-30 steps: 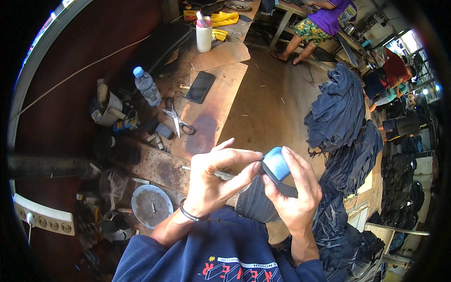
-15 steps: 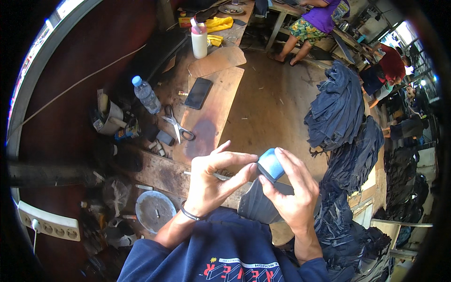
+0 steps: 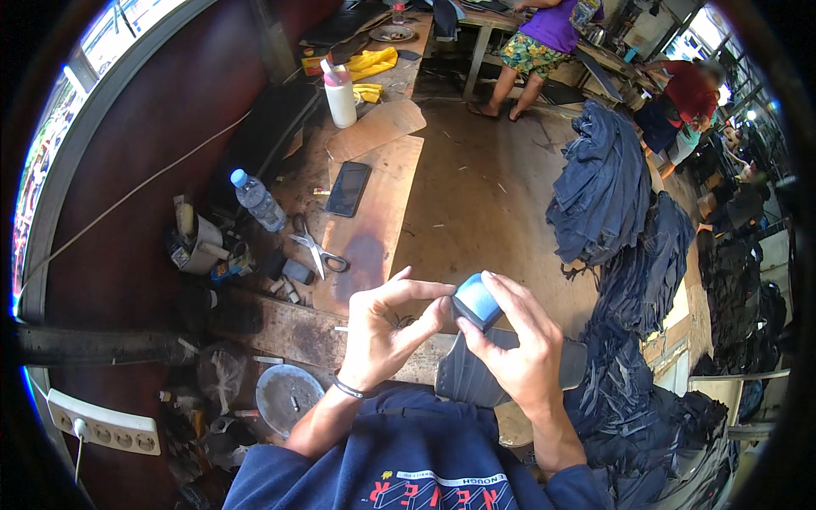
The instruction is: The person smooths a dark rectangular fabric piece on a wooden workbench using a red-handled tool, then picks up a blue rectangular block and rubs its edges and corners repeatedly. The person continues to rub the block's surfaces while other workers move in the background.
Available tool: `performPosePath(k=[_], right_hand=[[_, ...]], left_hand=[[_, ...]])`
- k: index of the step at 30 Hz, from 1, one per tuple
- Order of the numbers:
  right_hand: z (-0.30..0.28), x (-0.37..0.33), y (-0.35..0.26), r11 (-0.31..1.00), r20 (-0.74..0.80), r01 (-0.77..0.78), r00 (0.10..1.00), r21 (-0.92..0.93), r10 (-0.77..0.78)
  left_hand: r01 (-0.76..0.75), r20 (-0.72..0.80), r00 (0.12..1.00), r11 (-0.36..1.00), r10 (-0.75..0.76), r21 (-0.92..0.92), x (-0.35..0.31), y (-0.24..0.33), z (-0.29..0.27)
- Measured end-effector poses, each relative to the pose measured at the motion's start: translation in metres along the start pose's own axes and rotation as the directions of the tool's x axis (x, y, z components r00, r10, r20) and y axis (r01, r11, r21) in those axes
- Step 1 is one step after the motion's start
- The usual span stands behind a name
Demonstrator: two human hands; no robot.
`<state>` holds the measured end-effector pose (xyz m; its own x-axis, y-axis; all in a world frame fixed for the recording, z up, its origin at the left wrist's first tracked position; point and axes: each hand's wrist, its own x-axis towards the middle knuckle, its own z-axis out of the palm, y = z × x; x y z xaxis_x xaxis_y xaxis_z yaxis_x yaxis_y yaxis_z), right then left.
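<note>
In front of my chest I hold a small piece with a curved, shiny blue face and a dark edge. My left hand pinches its left corner between thumb and forefinger. The fingers and thumb of my right hand grip it from the right side. What the piece is, I cannot make out. Below it, a dark, flat, padded-looking piece lies across my lap, partly covered by my right hand. Scissors lie with blades spread on the bench, beyond my left hand.
On the bench are a phone, a water bottle, a white bottle and yellow gloves. A heap of dark cloth stands at the right. A grey basin sits low left. Other people are in the background.
The view has shifted slightly. Both hands keep their grip on the blue piece, which has tilted a little, showing more of its dark edge.
</note>
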<state>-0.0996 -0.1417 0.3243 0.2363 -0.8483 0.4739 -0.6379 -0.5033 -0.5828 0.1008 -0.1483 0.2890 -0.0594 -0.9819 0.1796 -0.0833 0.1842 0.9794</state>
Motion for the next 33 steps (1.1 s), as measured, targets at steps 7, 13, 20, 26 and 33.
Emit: performPosePath(k=[7, 13, 20, 26, 33], right_hand=[[-0.0027, -0.0025, 0.0007, 0.998, 0.009, 0.05, 0.999, -0.05, -0.049], [-0.0025, -0.0044, -0.001, 0.997, 0.012, 0.06, 0.998, -0.055, -0.059], [-0.0008, -0.0019, -0.0038, 1.0, 0.013, -0.002, 1.0, 0.003, 0.002], [-0.0029, 0.0001, -0.0045, 1.0, 0.026, -0.03, 0.999, 0.003, 0.03], [-0.0039, 0.0006, -0.0033, 0.998, 0.043, 0.015, 0.999, -0.062, -0.012]], left_hand=[[0.002, 0.046, 0.999, 1.0, -0.003, 0.015, 0.0014, 0.0008, -0.0014], [0.008, 0.032, 0.999, 1.0, -0.009, 0.028, -0.0018, -0.0014, -0.0009], [-0.061, -0.07, 0.995, 0.997, 0.065, 0.055, -0.0033, -0.0042, 0.0052], [-0.031, -0.02, 0.999, 0.999, 0.032, 0.036, -0.0026, -0.0031, 0.0009], [-0.019, 0.035, 0.999, 0.997, 0.016, 0.071, -0.0004, -0.0012, -0.004]])
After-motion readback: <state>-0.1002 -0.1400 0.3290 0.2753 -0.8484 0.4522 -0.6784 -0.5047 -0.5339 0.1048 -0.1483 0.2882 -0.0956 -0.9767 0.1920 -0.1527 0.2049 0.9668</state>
